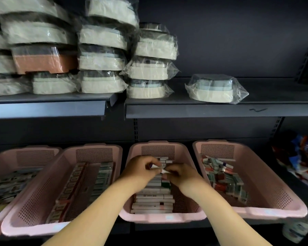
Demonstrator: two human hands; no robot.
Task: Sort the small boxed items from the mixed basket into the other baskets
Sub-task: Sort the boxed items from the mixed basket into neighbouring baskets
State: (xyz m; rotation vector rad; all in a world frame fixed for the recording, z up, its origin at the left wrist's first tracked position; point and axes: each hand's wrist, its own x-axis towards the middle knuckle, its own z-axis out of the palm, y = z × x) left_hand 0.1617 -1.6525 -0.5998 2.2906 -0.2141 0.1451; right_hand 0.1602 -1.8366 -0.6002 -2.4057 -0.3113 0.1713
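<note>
Left hand (pixel 140 168) grip pinches a small box (pixel 156 166); right hand (pixel 180 174) pinches a second box (pixel 165 171), over a pink basket (pixel 167 217). Likely light, stiff card; take by long sides.

Dim, soft blur, plastic glare, wide-angle bending at edges

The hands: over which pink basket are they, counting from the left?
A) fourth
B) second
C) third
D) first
C: the left hand and the right hand both pinch small boxes above the third basket, which holds a neat row of boxes.
</note>
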